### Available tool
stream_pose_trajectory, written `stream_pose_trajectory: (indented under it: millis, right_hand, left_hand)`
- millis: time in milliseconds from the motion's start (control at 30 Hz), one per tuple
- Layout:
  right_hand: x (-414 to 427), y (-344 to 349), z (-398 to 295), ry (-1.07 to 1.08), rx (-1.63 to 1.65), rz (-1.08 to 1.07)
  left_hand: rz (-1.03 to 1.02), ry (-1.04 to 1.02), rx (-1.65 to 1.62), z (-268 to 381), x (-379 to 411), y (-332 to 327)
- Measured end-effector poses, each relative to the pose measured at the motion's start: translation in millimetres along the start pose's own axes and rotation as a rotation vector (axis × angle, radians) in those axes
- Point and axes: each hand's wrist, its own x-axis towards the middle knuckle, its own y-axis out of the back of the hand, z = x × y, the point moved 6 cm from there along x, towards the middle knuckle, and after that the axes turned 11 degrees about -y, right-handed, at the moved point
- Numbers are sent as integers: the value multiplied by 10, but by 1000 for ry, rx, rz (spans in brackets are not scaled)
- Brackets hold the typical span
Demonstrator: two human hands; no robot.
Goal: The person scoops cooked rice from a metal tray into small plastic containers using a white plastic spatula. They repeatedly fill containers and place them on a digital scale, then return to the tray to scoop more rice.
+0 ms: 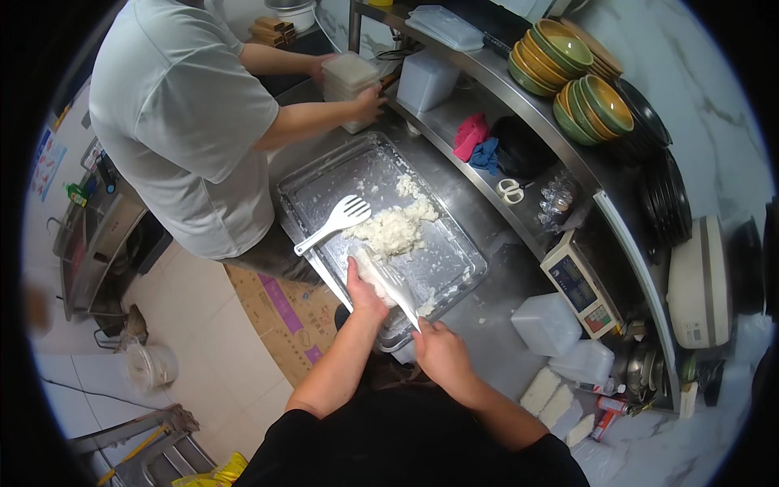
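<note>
My left hand supports what looks like a clear plastic container packed with white rice, tilted over the near edge of a metal baking tray. In my right hand is the handle of a white slotted plastic spoon. Its blade lies against the container's contents. A mound of cooked white rice sits mid-tray, and loose grains are smeared over the metal. A second white slotted spoon rests across the tray's left rim, its head touching the mound.
A co-worker at the left holds stacked plastic containers. Steel shelving along the right carries scissors, cloths, a digital scale and stacked bowls. Translucent containers and rice-filled containers stand at the right.
</note>
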Motion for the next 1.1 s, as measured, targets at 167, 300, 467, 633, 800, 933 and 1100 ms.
stream_pose_trajectory:
  millis: [167,300,467,633,800,933,1100]
  right_hand:
    - [-79,454,105,54,101,-39]
    - [25,740,159,-17,344,-42]
    - [-124,582,45,-18,383,-74]
    - [-243,559,-51,10,375,-119]
    - [-204,817,177,-125,503,-236]
    - [-265,836,259,-120,497,-228]
    - [-313,751,223,52,386,-175]
  left_hand:
    - [-63,11,-91,155,40,-77]
    - [-113,30,-154,230,-5,-123]
    - [-187,55,-181,193,6,-199]
    - [-170,46,-121,188,-9,-179]
    - [-165,12,-137,225,17,-92]
    - [-175,32,-131,213,-39,-162]
    - [-217,79,-100,203,-61,-136]
